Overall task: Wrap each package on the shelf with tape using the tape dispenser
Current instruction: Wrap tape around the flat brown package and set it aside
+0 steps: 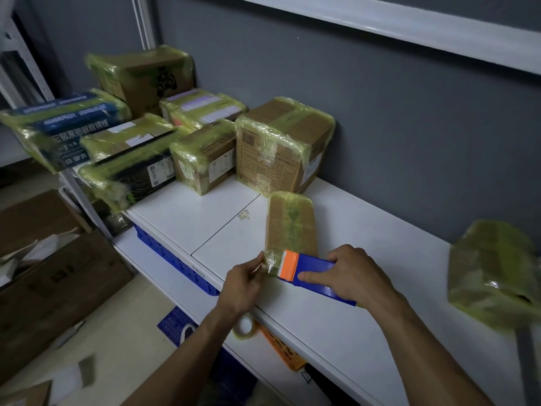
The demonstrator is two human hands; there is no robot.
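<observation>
The flat package (291, 224) lies on the shelf (380, 259), long axis running away toward the wall (380, 127), its near end between the hands, the left hand (244, 284) pinching tape (270, 263) at that corner and the right hand (351, 273) gripping the tape dispenser (314, 272) pressed against it.

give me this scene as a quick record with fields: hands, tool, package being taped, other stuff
left hand: pinches the tape strip at the flat package's near end
right hand: grips the blue tape dispenser, orange front at the package
flat package: lies on the white shelf, yellowish tape over it
wrapped packages: clustered at the back left by the wall
right package: wrapped, blurred, at the frame's right edge
tape roll: below the shelf edge, under the left wrist
</observation>
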